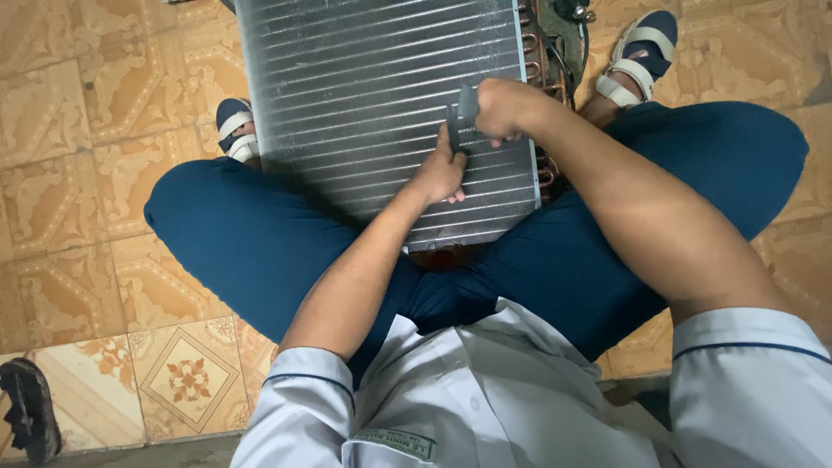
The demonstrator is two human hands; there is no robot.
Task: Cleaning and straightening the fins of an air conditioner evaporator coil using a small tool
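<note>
- Hands are working on a big finned metal coil that is lying between the person's knees on the tiled floor.
- Right hand is closing tight round a small dark comb tool, w/ the tool's end touching the fins.
- Left hand is lying on the fins just below the tool; fingers are curling down, and can't tell if it's gripping anything.
- Copper pipe bends are sticking out along the coil's right edge, right beside the right hand.
- Blue trouser legs are folding in on both sides, & the right forearm is crossing over the right knee.
- Sandals are sitting by the coil's far corners.
- Dark shoe is resting far off at the floor's bottom left.
</note>
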